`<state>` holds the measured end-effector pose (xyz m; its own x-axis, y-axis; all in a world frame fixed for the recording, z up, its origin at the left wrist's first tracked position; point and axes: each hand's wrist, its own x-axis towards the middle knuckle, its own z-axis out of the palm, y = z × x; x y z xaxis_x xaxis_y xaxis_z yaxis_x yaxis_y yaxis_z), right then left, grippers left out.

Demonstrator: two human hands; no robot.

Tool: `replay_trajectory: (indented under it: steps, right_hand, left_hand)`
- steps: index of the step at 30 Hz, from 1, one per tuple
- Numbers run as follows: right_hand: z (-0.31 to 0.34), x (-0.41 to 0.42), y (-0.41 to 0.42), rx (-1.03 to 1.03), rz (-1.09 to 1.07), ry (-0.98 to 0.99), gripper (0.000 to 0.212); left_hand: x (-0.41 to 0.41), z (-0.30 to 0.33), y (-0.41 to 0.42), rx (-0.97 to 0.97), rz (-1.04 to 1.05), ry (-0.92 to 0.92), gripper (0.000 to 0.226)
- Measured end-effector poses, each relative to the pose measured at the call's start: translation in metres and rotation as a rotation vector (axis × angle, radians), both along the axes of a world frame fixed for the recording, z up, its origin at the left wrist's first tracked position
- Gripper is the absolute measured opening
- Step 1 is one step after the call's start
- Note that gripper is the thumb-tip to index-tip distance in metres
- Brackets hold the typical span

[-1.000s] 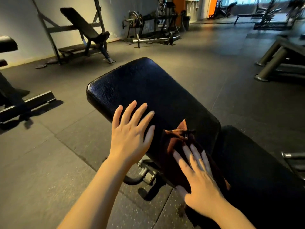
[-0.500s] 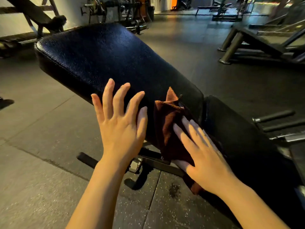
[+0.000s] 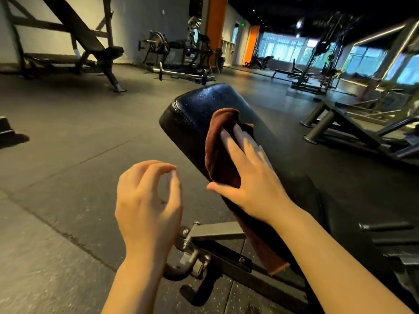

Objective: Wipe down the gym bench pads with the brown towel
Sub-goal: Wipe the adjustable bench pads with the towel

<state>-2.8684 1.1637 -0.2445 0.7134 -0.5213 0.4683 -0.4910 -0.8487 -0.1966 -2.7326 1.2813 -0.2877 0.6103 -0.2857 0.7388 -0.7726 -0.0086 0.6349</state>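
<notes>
In the head view, the right hand (image 3: 250, 177) lies flat with straight fingers pressing the brown towel (image 3: 223, 155) onto the near side of the raised back pad (image 3: 199, 103), while the left hand (image 3: 147, 200) hovers beside the bench over the floor, its grip loosely curled on nothing. The stroke would likely go best with even palm pressure run along the pad to its far rounded end. The towel drapes lengthwise down the pad, its long axis following the pad, which points up and away from the camera.
</notes>
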Motion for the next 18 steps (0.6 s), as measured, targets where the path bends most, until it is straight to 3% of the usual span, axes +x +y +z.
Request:
replay_trajectory:
  steps: [3, 7, 11, 14, 18]
  right_hand:
    - [0.021, 0.037, 0.010, 0.008, -0.102, 0.012, 0.104]
    - [0.042, 0.074, 0.014, 0.016, -0.142, -0.007, 0.105]
    - [0.046, 0.085, 0.015, -0.015, -0.133, -0.022, 0.101]
    - [0.027, 0.065, 0.020, -0.195, -0.056, -0.046, 0.092]
    - [-0.016, 0.017, 0.014, -0.486, 0.076, -0.033, 0.065]
  left_hand:
    - [0.006, 0.008, 0.008, -0.007, 0.015, 0.022, 0.022]
    - [0.006, 0.008, 0.012, 0.034, -0.013, -0.104, 0.024]
    - [0.002, 0.005, 0.010, 0.022, 0.005, -0.022, 0.022]
    - [0.005, 0.002, 0.009, -0.009, -0.028, 0.000, 0.024]
    - [0.013, -0.007, 0.004, -0.063, -0.051, 0.001, 0.022]
